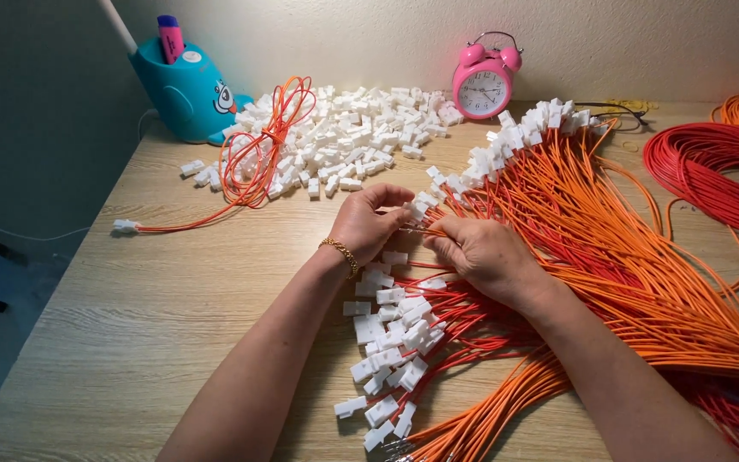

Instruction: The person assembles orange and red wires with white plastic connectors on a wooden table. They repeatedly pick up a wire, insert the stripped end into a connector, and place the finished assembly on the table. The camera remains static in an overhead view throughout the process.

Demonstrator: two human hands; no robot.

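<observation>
Here the left hand (368, 224) and right hand (482, 257) each grip, pinched shut, a white connector (421, 208) on an orange wire (472, 224).

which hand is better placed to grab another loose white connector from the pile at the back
Left, probably. The left hand lies on the side of the loose connector pile, with bare table between. The right hand pinches orange wires and would have to cross over the left.

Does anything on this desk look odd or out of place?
Mostly orderly piles. One orange wire loop lies across the loose white connectors, its single plugged end trailing alone toward the table edge.
</observation>
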